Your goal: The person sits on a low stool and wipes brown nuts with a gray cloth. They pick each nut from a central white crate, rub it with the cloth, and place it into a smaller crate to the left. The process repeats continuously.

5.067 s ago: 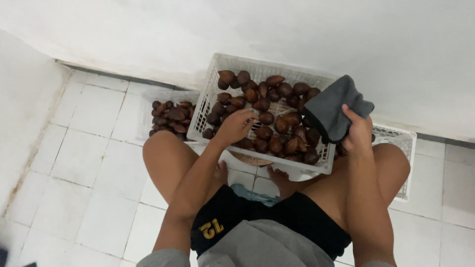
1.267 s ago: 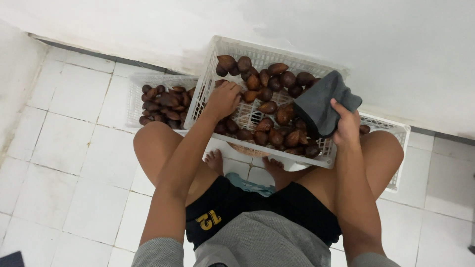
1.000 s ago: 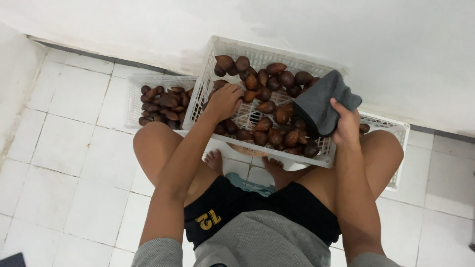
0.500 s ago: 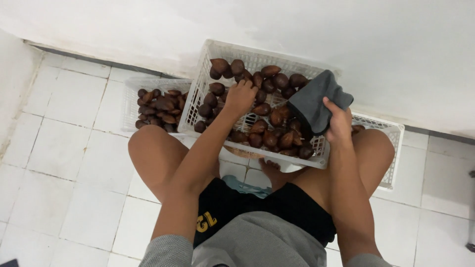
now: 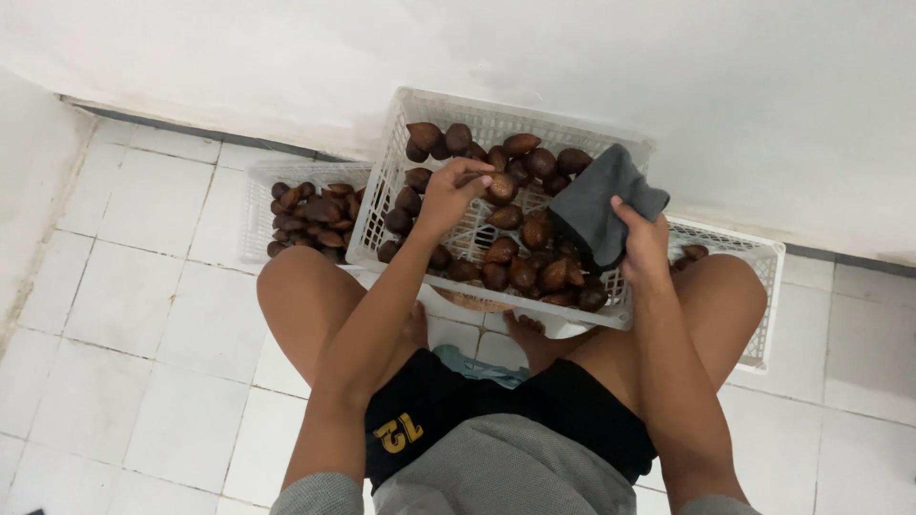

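A white plastic crate (image 5: 515, 116) rests tilted between my knees, holding several brown scaly fruits (image 5: 520, 253). My left hand (image 5: 450, 194) is inside the crate with its fingers closed on one brown fruit (image 5: 500, 186) near the middle. My right hand (image 5: 641, 240) rests at the crate's right side, gripping a dark grey cloth (image 5: 599, 203) that hangs over the fruits there.
A second white crate (image 5: 260, 205) at the left holds more brown fruits (image 5: 313, 217). A third white crate (image 5: 761, 277) lies at the right, behind my right knee, with a few fruits. A white wall rises just beyond the crates; white floor tiles (image 5: 143, 315) spread left.
My left hand has moved deeper into the middle crate and picked up a fruit. The right hand has stayed on the grey cloth. The camera view has shifted slightly.
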